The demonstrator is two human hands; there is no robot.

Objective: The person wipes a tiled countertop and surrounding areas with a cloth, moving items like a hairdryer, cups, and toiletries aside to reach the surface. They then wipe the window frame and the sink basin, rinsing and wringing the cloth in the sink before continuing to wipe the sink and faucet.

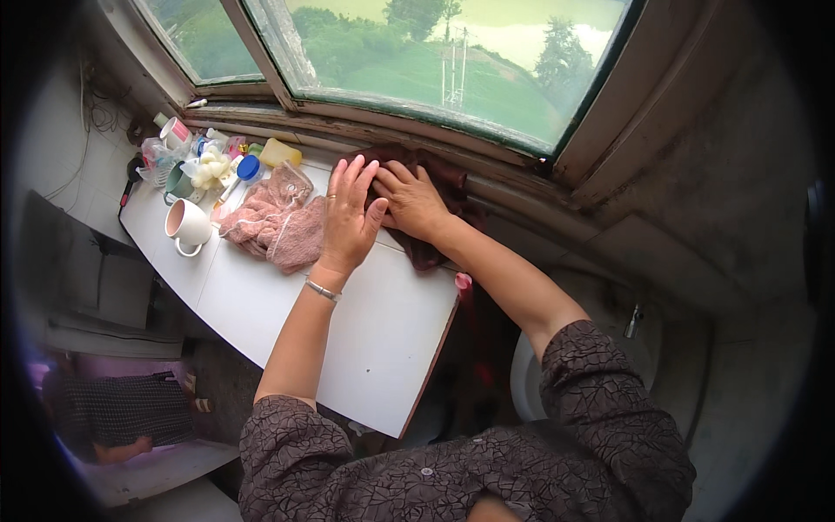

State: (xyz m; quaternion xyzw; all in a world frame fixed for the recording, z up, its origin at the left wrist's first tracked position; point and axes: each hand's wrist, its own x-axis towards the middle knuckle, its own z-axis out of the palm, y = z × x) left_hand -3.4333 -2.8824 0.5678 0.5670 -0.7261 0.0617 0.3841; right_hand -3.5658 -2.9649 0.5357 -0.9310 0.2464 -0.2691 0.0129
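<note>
My left hand [349,218], with a ring on one finger, is held over the seam between a pink towel [277,218] and a dark maroon cloth [424,251]. Its fingers are slightly apart and grip nothing visible. My right hand [412,201] lies on the maroon cloth, its fingertips beside the left fingers. Whether it pinches any fabric is hidden. The towel is bunched up on the white tabletop [365,339], while the maroon cloth drapes by the windowsill.
Left of the towel are a white mug [190,225] on its side, a blue-lidded jar [249,169], a yellow sponge [280,153] and a green cup [181,181]. A white basin [527,375] is at right. A person's checked garment [137,404] appears lower left.
</note>
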